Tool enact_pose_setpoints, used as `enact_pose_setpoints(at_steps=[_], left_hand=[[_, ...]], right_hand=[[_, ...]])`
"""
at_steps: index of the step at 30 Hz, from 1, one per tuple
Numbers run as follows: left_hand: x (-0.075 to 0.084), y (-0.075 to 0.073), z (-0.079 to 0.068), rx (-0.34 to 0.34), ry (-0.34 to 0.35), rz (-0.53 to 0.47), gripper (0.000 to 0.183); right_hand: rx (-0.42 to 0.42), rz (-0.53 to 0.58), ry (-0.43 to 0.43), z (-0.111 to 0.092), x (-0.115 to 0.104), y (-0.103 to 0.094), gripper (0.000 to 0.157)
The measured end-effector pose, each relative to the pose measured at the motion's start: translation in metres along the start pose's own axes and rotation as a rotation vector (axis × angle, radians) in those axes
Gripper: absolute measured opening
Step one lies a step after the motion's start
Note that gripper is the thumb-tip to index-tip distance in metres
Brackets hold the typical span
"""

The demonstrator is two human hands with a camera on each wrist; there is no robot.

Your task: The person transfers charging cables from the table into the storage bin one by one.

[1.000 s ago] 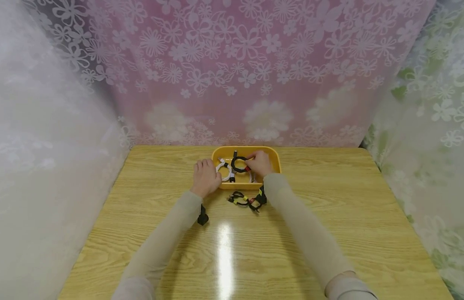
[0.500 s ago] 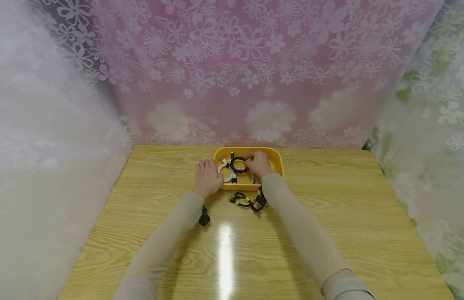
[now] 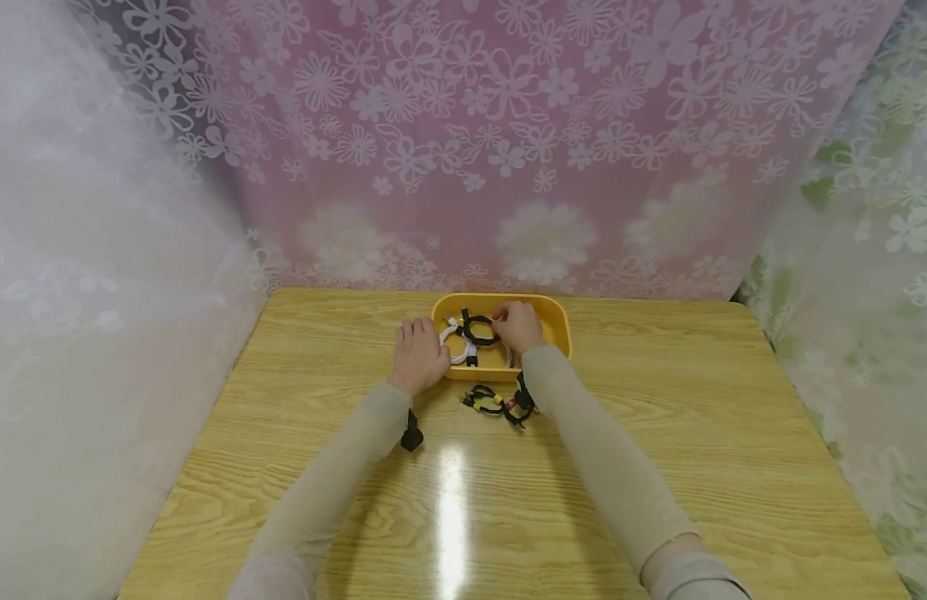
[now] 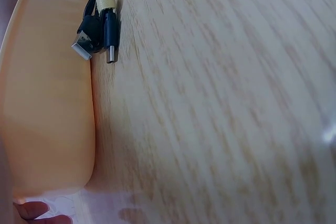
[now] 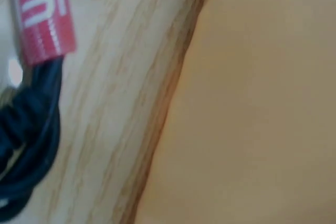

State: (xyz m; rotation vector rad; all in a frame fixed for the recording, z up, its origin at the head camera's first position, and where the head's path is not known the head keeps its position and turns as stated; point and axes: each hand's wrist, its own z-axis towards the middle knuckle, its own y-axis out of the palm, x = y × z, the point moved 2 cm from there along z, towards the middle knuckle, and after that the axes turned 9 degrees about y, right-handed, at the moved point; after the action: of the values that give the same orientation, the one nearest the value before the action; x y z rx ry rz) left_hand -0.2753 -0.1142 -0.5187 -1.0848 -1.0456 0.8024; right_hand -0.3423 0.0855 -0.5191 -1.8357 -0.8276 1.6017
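Observation:
A yellow plastic bin (image 3: 561, 327) stands at the back of the table. My left hand (image 3: 420, 354) rests against its left end, fingers fairly straight, thumb by the rim. In the left wrist view, fingertips (image 4: 32, 211) show beyond the end of the bin. My right hand (image 3: 518, 327) reaches inside and pinches a coiled black cable (image 3: 477, 342) by its right side. Beneath and left of that coil lies a white cable (image 3: 456, 360) with a black tie. The right wrist view shows the bin wall (image 5: 252, 108) but not the hand.
In front of the bin, black cables (image 3: 488, 407) with yellow and red ties lie on the wooden table (image 3: 658, 400). Their metal plugs (image 4: 110, 53) sit close to the bin wall. A red cable tie (image 5: 44, 19) shows up close. A pink floral curtain (image 3: 508, 192) hangs behind.
The black coil has shifted slightly within the bin while my right hand keeps its pinch. My left hand stays at the bin's left end. The whole head view drifts slightly.

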Motion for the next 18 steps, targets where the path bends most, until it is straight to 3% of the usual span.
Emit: enact_pose_setpoints(at_steps=[6, 18], left_hand=[[0.0005, 0.0007, 0.0001, 0.014, 0.002, 0.009, 0.028], [0.0004, 0.0002, -0.0002, 0.017, 0.0, 0.001, 0.028]], right_hand=[[-0.015, -0.03, 0.0, -0.0009, 0.0006, -0.0011, 0.017], [-0.137, 0.059, -0.061, -0.002, -0.002, -0.0087, 0.026]])
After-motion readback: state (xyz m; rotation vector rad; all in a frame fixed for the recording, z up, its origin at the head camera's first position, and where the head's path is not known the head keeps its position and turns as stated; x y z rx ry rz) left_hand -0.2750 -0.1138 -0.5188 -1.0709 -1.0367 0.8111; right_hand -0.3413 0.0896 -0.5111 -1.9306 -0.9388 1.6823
